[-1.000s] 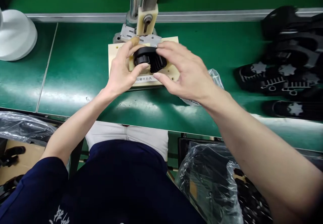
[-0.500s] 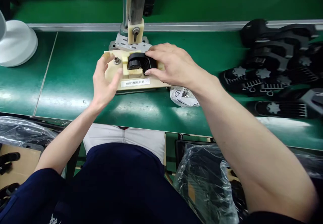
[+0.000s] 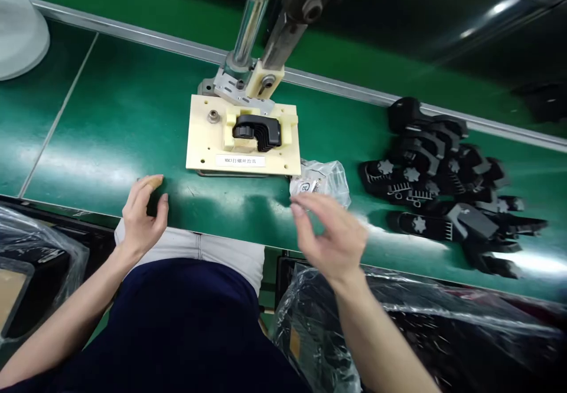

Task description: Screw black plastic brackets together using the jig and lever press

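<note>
A black ribbed plastic part (image 3: 257,131) sits in the cream jig plate (image 3: 204,145) under the metal press column (image 3: 254,15). A white label runs along the jig's front. My left hand (image 3: 142,213) rests at the near edge of the green belt (image 3: 110,127), fingers loosely curled and empty. My right hand (image 3: 330,236) hovers above the belt's near edge, fingers apart and slightly blurred, holding nothing. It is closest to a small clear bag of screws (image 3: 319,179) lying right of the jig.
A heap of black plastic parts (image 3: 443,180) lies on the belt at the right. A white round base (image 3: 20,35) stands at the far left. Plastic-lined bins (image 3: 398,334) sit below the belt at both sides of my lap. A metal rail (image 3: 354,93) borders the belt.
Both hands have let go of the black part, which stays seated in the jig. They have drawn back toward me to the belt's near edge. The view has tilted.
</note>
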The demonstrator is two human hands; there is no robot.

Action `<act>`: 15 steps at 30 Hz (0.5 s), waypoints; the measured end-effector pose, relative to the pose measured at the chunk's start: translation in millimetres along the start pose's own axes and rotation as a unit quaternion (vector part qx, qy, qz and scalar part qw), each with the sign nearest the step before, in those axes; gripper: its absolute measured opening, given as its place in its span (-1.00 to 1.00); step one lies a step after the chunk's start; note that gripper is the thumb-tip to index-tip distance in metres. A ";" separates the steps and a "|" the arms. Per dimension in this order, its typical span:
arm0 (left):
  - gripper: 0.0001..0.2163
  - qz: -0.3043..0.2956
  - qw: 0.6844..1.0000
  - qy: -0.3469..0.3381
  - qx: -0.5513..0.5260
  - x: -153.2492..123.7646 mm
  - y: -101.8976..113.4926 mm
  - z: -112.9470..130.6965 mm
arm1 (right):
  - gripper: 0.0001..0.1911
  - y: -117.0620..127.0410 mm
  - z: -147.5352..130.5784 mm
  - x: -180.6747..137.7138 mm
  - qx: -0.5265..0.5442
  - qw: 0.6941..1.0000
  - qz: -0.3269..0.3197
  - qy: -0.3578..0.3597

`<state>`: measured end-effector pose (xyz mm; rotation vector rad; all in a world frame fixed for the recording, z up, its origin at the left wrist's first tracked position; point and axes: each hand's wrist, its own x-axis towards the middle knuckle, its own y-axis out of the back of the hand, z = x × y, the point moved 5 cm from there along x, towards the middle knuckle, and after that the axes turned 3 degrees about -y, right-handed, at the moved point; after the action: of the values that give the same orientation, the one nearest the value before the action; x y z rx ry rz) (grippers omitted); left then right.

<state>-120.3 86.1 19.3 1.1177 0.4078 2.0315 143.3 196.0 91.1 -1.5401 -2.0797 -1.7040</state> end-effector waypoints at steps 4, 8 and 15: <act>-0.72 0.003 0.999 -0.044 0.002 -1.4 -6.8 2.2 | -0.79 -26.6 0.5 -42.9 -0.007 0.996 -0.070 -0.051; -0.71 -0.004 0.997 -0.072 0.008 -0.1 -10.7 4.5 | -0.65 -44.0 19.9 -62.2 -0.123 0.987 -0.050 -0.090; -0.73 -0.019 0.996 -0.074 0.044 -7.1 -13.3 2.3 | -0.66 -43.4 53.1 -52.1 -0.214 0.957 -0.014 -0.193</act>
<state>-109.9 89.3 8.8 1.2943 0.4424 1.8992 167.1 207.0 9.0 -2.1256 -1.9743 -2.1175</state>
